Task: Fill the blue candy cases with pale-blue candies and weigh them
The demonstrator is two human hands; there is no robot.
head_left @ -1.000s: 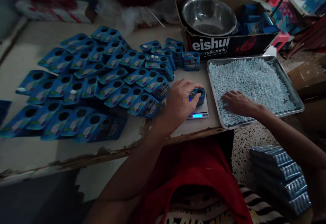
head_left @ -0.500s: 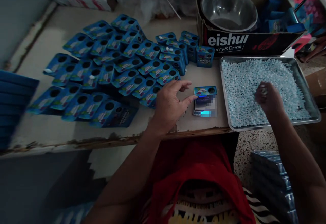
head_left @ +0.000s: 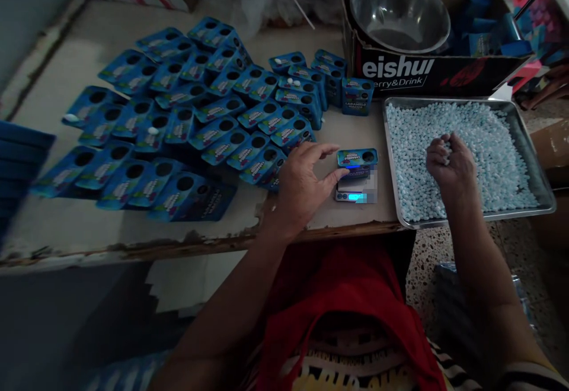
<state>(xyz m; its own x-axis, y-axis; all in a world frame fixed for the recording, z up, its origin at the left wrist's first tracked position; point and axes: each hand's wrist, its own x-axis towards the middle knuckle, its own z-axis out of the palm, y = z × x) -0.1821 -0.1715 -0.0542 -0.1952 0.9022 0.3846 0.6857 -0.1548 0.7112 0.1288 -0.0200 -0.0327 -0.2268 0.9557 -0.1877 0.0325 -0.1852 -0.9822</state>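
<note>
My right hand (head_left: 452, 166) is cupped closed around a small heap of candies (head_left: 446, 153), held over the metal tray (head_left: 392, 163). Many pale blue and white candies (head_left: 498, 142) cover the tray's bottom. A small blue candy box (head_left: 347, 159) with a round hole in its top stands on a little digital scale (head_left: 343, 196), whose display is lit. To the left of that box is my left hand (head_left: 302, 183), fingers apart; its thumb tip reaches the box's edge, though whether it touches I cannot tell.
Rows of similar blue boxes (head_left: 222, 133) fill the left of the table (head_left: 231, 201), a few with candies on top. At the back right, a black carton (head_left: 386, 77) holds a steel bowl (head_left: 400, 18) and more blue boxes. A blue stack (head_left: 22, 172) stands far left.
My right hand has moved left over the tray and turned so the candies in its fingers show. My left hand stays beside the box on the scale. The view has shifted slightly.
</note>
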